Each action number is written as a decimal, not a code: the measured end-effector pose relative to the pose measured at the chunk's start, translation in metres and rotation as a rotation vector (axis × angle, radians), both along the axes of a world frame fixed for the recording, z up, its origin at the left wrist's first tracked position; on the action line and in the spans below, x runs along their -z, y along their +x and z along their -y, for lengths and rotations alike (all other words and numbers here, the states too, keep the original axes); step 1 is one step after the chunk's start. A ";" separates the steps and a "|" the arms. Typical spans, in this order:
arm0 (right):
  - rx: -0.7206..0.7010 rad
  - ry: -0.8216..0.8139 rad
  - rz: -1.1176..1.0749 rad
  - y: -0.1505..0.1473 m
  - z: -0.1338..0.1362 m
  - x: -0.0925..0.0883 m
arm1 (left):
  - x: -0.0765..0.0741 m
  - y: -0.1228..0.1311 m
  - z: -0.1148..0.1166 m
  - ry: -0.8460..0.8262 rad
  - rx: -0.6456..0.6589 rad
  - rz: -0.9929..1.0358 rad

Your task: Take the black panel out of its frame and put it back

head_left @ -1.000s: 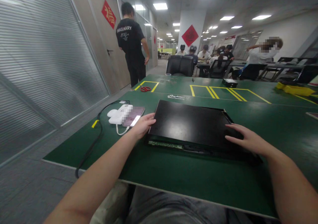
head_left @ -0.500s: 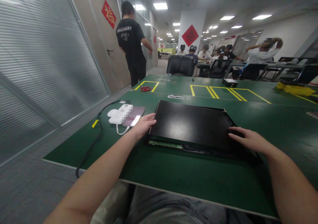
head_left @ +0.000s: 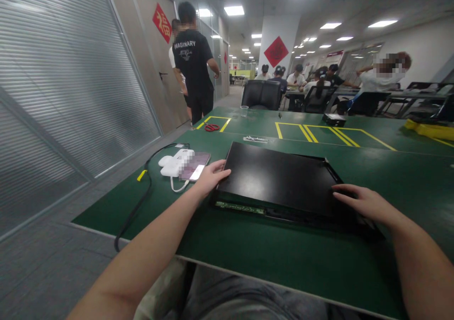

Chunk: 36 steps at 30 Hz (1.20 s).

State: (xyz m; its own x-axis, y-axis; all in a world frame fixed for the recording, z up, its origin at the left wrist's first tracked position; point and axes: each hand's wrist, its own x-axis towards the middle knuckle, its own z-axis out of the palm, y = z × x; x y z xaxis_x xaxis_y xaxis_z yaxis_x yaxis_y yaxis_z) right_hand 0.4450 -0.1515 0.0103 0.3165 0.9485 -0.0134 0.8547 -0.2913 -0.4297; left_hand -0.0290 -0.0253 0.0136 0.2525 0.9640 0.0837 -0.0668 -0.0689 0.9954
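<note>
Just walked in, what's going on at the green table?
A person has both bare hands at a flat black panel on the green table: left hand at its left edge, right hand at its right. A green circuit-board strip shows along the near side. How firm either hold is isn't clear.

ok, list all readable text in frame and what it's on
"福": red door sign
"IMAGINARY": back of black T-shirt; lettering beneath too small
Red pillar sign, far red sign, distant banner: too blurred or small
Phone: unreadable
Black panel: no readable text
</note>
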 end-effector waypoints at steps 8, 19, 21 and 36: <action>0.165 0.034 -0.219 -0.010 0.002 -0.013 | 0.017 -0.005 -0.013 0.154 -0.092 -0.422; 0.274 0.192 -0.503 -0.006 0.002 -0.005 | 0.013 -0.002 -0.009 0.212 -0.113 -0.663; 0.269 0.203 -0.498 -0.006 0.001 -0.005 | 0.014 -0.001 -0.010 0.218 -0.124 -0.680; 0.275 0.104 -0.148 -0.019 0.002 -0.019 | 0.006 -0.004 -0.003 0.348 -0.089 -0.739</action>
State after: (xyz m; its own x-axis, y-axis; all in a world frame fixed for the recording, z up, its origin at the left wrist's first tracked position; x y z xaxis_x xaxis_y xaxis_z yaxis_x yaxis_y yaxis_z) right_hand 0.4259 -0.1537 0.0293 0.5625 0.8267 0.0136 0.6762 -0.4505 -0.5830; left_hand -0.0329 -0.0219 0.0077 0.2830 0.9328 0.2233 0.6180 -0.3554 0.7013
